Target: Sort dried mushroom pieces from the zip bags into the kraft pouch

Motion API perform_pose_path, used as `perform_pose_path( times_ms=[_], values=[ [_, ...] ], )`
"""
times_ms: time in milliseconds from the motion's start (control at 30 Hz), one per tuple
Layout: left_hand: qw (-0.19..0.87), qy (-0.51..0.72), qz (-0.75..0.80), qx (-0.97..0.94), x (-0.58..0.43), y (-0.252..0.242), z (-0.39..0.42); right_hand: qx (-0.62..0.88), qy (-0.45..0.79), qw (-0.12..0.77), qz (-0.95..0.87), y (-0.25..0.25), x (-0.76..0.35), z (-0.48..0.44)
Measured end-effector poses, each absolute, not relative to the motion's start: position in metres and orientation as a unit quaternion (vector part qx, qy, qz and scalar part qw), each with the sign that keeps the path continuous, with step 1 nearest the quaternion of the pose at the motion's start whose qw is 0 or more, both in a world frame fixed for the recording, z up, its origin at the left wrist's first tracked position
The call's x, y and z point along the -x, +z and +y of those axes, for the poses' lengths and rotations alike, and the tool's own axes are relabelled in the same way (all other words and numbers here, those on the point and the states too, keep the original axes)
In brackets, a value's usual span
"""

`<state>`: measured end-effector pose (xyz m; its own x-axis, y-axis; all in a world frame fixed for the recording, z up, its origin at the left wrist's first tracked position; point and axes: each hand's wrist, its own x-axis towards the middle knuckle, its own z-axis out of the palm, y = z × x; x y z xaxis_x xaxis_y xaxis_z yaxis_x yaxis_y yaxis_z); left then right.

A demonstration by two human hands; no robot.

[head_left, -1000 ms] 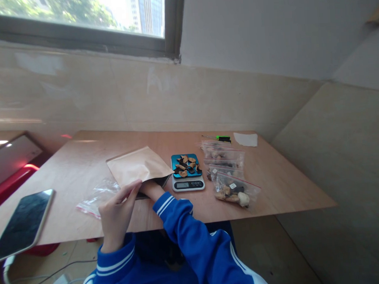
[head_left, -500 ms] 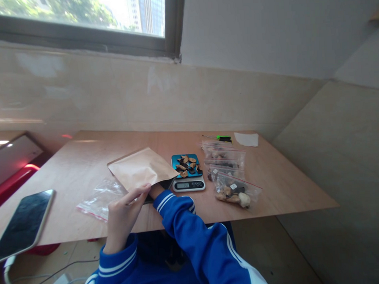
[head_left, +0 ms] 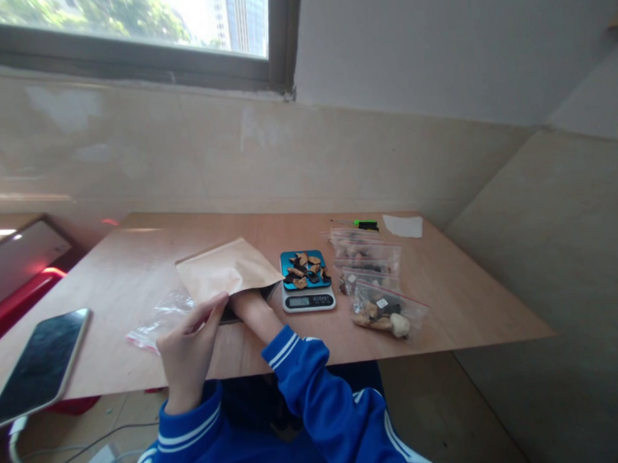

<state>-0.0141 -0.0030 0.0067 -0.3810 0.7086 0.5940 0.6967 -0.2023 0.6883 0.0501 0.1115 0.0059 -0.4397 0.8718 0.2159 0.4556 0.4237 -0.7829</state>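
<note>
A brown paper bag (head_left: pixel 228 267) lies on the table with its mouth toward me. My left hand (head_left: pixel 193 341) pinches the bag's upper edge between thumb and fingers. Inside the mouth is my right hand (head_left: pixel 254 314); its fingers are hidden by the paper, so what they hold does not show. Just right of the bag stands a small digital scale (head_left: pixel 308 300) with a blue plate. Several dark-and-tan dried slices (head_left: pixel 303 270) are heaped on that plate. A clear zip bag (head_left: pixel 161 319) lies flat, partly behind my left hand.
Several zip bags of dried pieces (head_left: pixel 380 317) lie in a row right of the scale. Behind them are a green-and-black screwdriver (head_left: pixel 365 225) and a white paper piece (head_left: pixel 403 226). A phone (head_left: pixel 36 363) with a cable is at the table's left edge.
My right hand has drawn partly back out of the bag, so more of the wrist shows. My left hand has shifted slightly left and down along the bag's edge.
</note>
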Motion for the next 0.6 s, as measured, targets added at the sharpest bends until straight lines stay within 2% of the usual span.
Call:
perform_pose_path(
  times_ms=[167,367,467,600],
  values=[
    [-0.001,0.546,0.639,-0.542,0.015,0.009,-0.003,0.389,0.28,0.32,-0.817,0.015,-0.086,0.076],
    [0.0,0.55,0.641,-0.535,0.016,0.011,-0.004,0.451,0.191,0.234,-0.84,0.016,-0.109,0.049],
    [0.014,0.558,0.642,-0.525,0.016,0.011,-0.004,0.44,0.15,0.258,-0.847,0.011,-0.115,0.049],
    [0.02,0.559,0.639,-0.528,0.017,0.009,-0.004,0.405,0.187,0.323,-0.835,0.004,-0.123,0.051]
  ],
)
